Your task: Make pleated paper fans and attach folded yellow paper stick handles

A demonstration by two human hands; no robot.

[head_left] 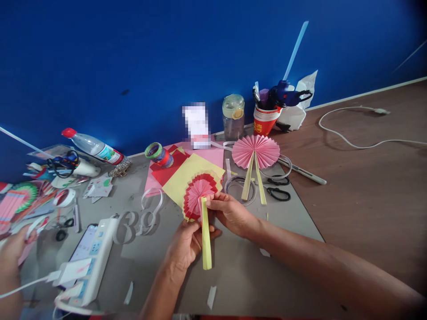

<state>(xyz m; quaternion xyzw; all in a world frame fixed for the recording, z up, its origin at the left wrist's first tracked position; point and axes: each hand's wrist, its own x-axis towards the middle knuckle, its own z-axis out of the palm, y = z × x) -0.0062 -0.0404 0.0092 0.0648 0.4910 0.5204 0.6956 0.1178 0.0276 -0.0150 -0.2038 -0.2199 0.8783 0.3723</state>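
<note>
A pleated paper fan (199, 192) in pink, red and yellow is held up between my two hands. A folded yellow paper strip (207, 244) hangs down from its centre. My left hand (187, 242) grips the fan's lower edge from below, its fingers partly hidden behind the strip. My right hand (230, 211) pinches the top of the strip against the fan's middle with thumb and fingers. Behind my right hand lies a finished-looking pink pleated fan (256, 149) with two yellow strips as legs. Yellow paper sheets (178, 178) lie just behind the held fan.
A power strip (98, 262) with plugged-in chargers and a phone lie at left, near another person's hand (13, 249). A bottle (96, 146), a jar (233, 115), a red paper cup (265, 120) and a tape-wrapped cup (159, 154) stand along the blue partition. White paper scraps lie in front.
</note>
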